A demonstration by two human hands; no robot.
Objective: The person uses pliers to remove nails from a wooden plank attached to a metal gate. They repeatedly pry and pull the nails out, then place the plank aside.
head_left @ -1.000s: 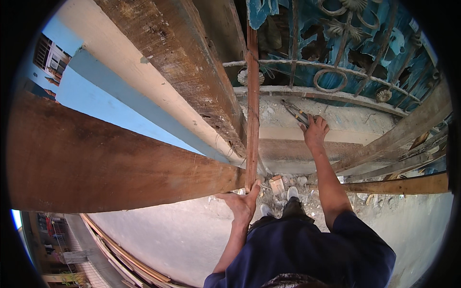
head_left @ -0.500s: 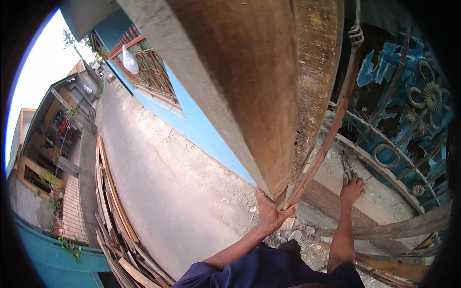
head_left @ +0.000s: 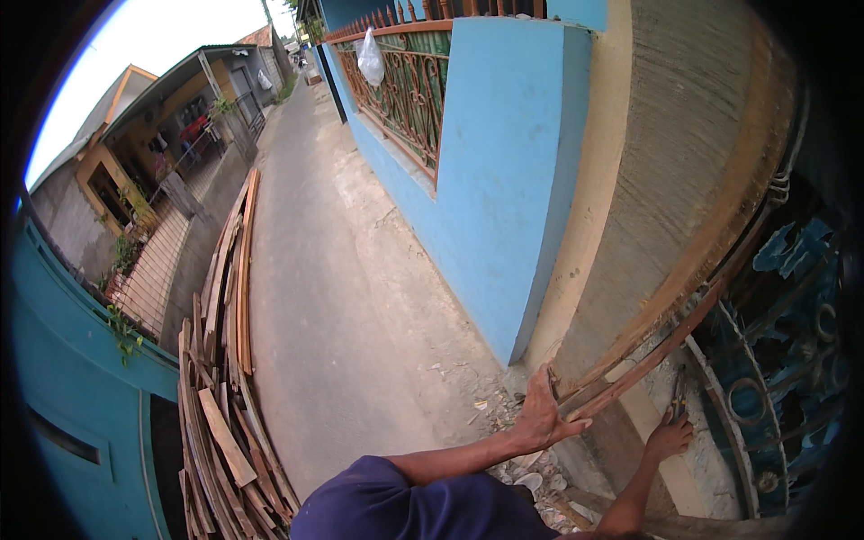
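Note:
My left hand (head_left: 540, 421) is at the lower end of an upright wooden plank (head_left: 670, 306), thumb up on one side and fingers stretched across the other. A thin reddish wooden strip (head_left: 661, 354) runs alongside this plank, close to the same fingers. Lower and further right, my right hand (head_left: 669, 438) is closed round the handles of a pair of pliers (head_left: 679, 394). Their jaws point away from me, over a rough cement ledge (head_left: 693, 454). Part of the pliers is hidden by my fingers.
A rough cement pillar (head_left: 670, 153) rises beside a blue wall (head_left: 504, 171). At right stands an ornate metal grille (head_left: 774, 387) with torn blue sheeting. Twisted wire (head_left: 781, 186) hangs by the plank. Long boards (head_left: 243, 288) are piled left of the lane (head_left: 315, 315); rubble lies below my hands.
The view has swung left, showing more of the lane and blue wall. The wood that loomed in the middle now sits at the right. Both hands keep their holds.

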